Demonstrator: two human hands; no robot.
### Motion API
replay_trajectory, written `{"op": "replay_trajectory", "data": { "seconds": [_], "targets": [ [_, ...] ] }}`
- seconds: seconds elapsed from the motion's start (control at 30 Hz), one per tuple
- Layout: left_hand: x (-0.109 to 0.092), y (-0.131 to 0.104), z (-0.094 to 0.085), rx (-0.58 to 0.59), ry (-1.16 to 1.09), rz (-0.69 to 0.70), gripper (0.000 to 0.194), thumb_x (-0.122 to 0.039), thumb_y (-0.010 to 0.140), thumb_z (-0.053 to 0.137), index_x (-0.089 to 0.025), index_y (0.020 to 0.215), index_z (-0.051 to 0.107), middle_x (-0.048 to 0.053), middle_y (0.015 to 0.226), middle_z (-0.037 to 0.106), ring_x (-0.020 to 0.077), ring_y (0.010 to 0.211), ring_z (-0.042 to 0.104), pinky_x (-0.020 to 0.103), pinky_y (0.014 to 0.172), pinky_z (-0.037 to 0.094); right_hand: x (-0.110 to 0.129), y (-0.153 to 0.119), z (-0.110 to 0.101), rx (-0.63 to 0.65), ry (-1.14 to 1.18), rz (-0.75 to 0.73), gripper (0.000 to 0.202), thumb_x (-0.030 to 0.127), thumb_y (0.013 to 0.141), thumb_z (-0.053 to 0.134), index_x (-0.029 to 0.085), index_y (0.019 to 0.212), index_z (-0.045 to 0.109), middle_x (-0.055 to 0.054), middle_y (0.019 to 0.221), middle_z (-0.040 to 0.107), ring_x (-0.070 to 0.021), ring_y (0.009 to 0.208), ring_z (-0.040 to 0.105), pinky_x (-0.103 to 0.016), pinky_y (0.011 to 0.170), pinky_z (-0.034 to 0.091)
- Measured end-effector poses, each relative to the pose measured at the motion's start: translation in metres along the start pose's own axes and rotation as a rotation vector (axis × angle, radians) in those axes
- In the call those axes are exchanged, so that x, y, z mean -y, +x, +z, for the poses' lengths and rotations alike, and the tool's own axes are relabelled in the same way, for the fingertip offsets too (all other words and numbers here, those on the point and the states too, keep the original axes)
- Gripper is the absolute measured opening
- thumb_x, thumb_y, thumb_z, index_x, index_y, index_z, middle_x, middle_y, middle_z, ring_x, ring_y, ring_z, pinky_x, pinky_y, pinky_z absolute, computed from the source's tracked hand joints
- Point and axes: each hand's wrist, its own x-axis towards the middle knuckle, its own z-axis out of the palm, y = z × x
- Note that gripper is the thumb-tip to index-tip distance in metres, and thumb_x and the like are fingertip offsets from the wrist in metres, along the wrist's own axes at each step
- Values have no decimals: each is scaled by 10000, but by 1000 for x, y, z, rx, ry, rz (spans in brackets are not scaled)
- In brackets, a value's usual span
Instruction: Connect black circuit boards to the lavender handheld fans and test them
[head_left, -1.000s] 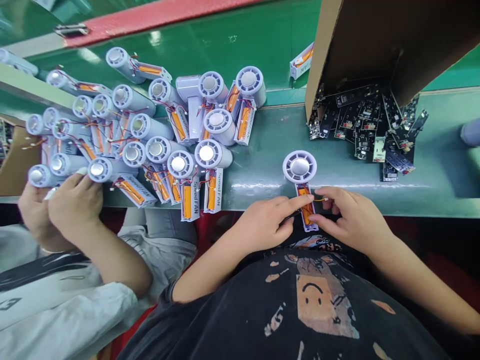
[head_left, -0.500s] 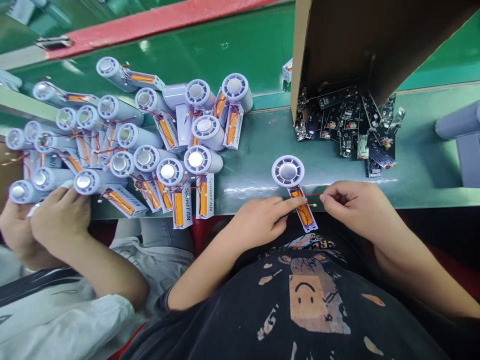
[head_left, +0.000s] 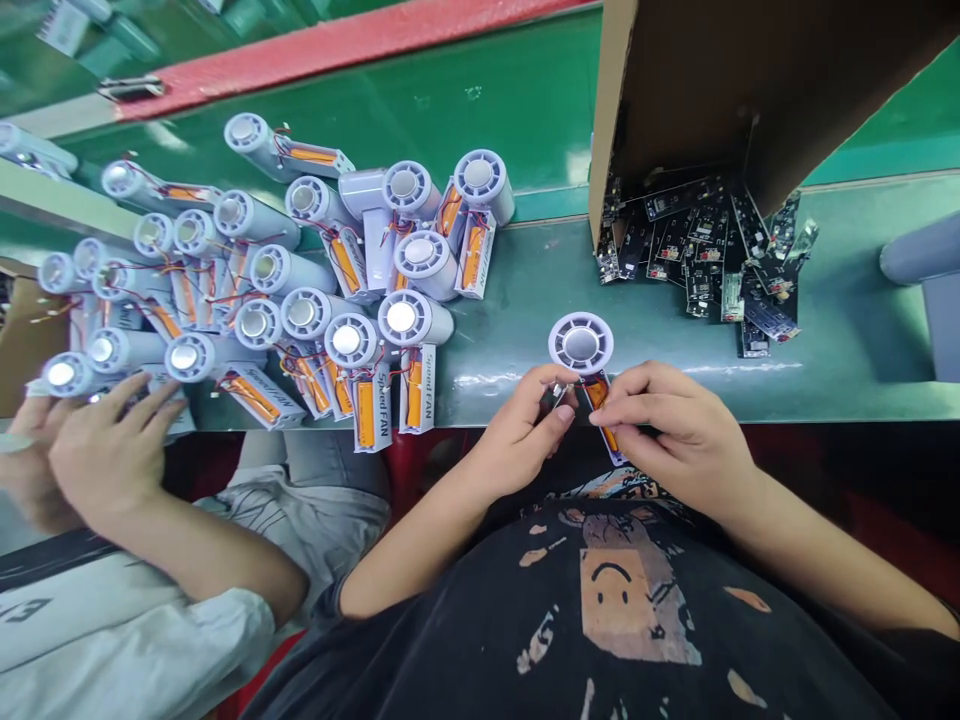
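Note:
In front of me a handheld fan body [head_left: 581, 343] lies with its round head on the bench and its open handle pointing toward me. An orange battery [head_left: 598, 392] shows in the handle, partly covered by my fingers. My left hand [head_left: 529, 425], left of the handle, is closed in a pinch around a small dark, shiny piece too small to name. Over the right side of the handle, my right hand [head_left: 679, 425] is closed with thumb and fingertips together. Whatever those fingertips hold is hidden.
Many fan bodies [head_left: 416, 320] with wires and orange batteries crowd the bench at left. A co-worker's hands [head_left: 112, 430] are at that group's near edge. Black circuit boards [head_left: 701, 250] spill from a cardboard box [head_left: 611, 110]. A grey fan body [head_left: 922, 255] is at far right.
My left hand has come off the handle and closed in a pinch beside it. My right hand has moved left, from pulling out a red wire to over the handle.

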Motion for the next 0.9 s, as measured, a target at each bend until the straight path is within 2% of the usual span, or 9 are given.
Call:
{"op": "replay_trajectory", "data": {
  "seconds": [0.1,0.2,0.3,0.47,0.6,0.7,0.77,0.9],
  "targets": [
    [2,2,8,-42,-253,-94,261,-402,984,530,-257,1197,489,-3,971,564,32,512,507,171,462,456,-2,1,3,-31,22,-5,226,102,881,587,276,914,727,-14,914,684,-135,830,676,-291,726,561],
    [4,3,13,-47,-428,-91,318,-434,966,560,-282,1221,446,-20,970,565,35,512,568,159,452,483,-3,3,7,-12,79,-33,236,81,899,552,258,947,701,-18,964,721,-135,898,693,-288,786,557],
    [7,2,14,-19,-498,-89,269,-427,976,545,-300,1186,435,-44,929,539,36,501,586,142,414,467,-3,4,12,19,70,10,213,103,918,529,250,1002,658,-1,894,729,-128,837,687,-277,750,547],
    [2,-1,11,-11,-351,-83,230,-452,959,572,-251,1034,487,-30,926,524,-3,450,423,126,369,352,-2,2,18,54,50,196,270,139,868,555,235,1119,527,35,780,659,-96,622,571,-248,608,488],
    [-3,0,7,-13,-38,35,150,-366,1002,496,-229,1027,551,23,1009,533,31,540,461,174,455,427,-4,0,19,89,95,259,301,147,850,568,239,1118,466,39,807,655,-83,593,526,-250,591,454],
    [-2,2,5,-13,101,141,153,-314,1027,433,-228,986,552,14,1000,514,37,562,482,203,527,468,-5,0,18,95,145,294,293,160,853,579,243,1109,463,40,819,658,-84,599,541,-249,591,459],
    [1,2,5,-43,121,165,144,-318,1029,432,-229,971,529,8,988,513,38,557,480,212,541,472,-6,2,18,90,88,254,196,169,855,587,237,1024,515,32,796,653,-100,628,560,-264,609,464],
    [6,2,8,-86,59,171,103,-311,1030,443,-236,980,494,-6,962,493,35,548,496,212,526,460,-7,7,19,58,-85,60,26,196,877,613,216,860,616,-28,844,689,-167,793,627,-335,733,493]
  ]
}}
